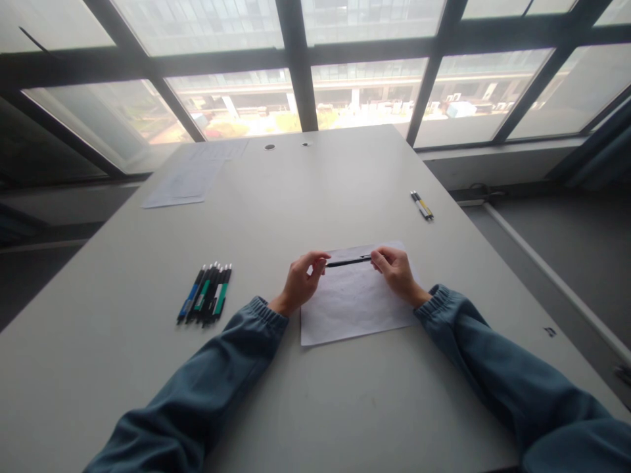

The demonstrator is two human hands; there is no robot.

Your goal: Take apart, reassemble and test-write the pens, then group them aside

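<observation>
A black pen with a clip is held level between my two hands, above a white sheet of paper. My left hand pinches its left end between thumb and fingers. At the clip end, my right hand closes round the pen, and its fingers hide that tip. The paper lies flat on the white table, partly covered by both hands.
Several pens with blue, green and black barrels lie side by side at the left. Two more pens rest near the table's right edge. Other papers lie at the far left. Windows stand behind the table.
</observation>
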